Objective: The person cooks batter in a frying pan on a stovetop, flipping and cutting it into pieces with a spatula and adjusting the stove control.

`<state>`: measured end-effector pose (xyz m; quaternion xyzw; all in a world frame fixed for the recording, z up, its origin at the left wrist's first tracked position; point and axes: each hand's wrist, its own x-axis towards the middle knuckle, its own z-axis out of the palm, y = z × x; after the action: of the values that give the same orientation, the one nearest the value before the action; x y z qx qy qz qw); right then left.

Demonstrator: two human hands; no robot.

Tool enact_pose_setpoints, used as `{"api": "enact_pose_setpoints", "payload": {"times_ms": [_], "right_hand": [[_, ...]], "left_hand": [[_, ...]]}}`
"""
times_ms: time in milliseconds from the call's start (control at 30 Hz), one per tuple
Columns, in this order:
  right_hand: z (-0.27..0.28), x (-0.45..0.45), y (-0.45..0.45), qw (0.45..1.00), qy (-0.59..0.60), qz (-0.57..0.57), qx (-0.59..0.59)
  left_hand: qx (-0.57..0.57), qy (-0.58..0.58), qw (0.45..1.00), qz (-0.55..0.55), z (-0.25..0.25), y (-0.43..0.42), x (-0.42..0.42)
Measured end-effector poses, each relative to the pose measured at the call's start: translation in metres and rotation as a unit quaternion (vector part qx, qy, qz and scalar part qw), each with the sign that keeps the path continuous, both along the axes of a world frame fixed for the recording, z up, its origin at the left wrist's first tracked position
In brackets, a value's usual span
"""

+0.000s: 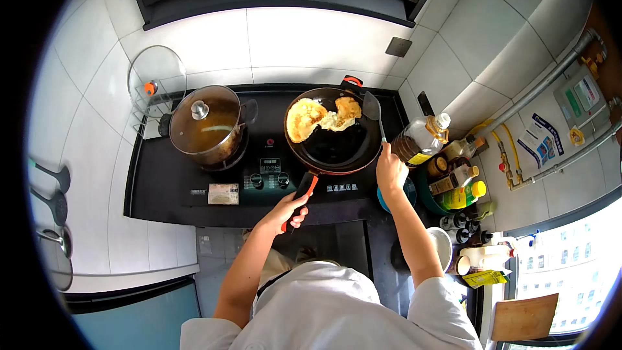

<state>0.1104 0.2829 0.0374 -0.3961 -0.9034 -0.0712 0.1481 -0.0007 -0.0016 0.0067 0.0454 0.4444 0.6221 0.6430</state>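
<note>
My left hand (285,213) is wrapped round the black and orange handle (302,201) of a frying pan (334,161) on the right side of the cooktop. My right hand (391,170) grips the handle of a spatula (372,107), whose blade is at the pan's upper right rim. Yellow-brown cooked egg (307,119) lies across the upper left and top of the pan, with a browned part (348,109) nearest the spatula. Dark, shiny pan surface shows below it.
A lidded pot (206,126) stands on the cooktop's left, near an upright glass lid (157,72). Right of the pan are an oil bottle (421,137), several smaller bottles and a white bowl (440,247). Utensils hang on the left wall.
</note>
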Motion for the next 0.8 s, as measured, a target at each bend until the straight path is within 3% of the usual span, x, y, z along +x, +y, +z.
{"api": "enact_pose_setpoints", "payload": {"times_ms": [267,367,500,633,800], "right_hand": [[-0.002,0.01,0.009,0.953,0.242,0.09,-0.158],[0.025,0.01,-0.006,0.94,0.236,0.093,-0.227],[0.019,0.003,-0.001,0.93,0.225,0.143,-0.252],[0.011,0.016,0.004,0.931,0.281,0.122,-0.198],[-0.008,0.035,0.019,0.965,0.18,0.106,-0.155]], "left_hand": [[-0.009,0.003,1.0,-0.001,-0.001,0.001,0.0],[-0.007,-0.003,1.0,-0.001,0.002,0.0,-0.001],[-0.009,-0.006,1.0,-0.003,0.001,0.0,0.0],[-0.003,-0.009,1.0,0.005,0.003,-0.001,0.0],[-0.013,0.013,1.0,0.0,0.003,0.001,0.0]]}}
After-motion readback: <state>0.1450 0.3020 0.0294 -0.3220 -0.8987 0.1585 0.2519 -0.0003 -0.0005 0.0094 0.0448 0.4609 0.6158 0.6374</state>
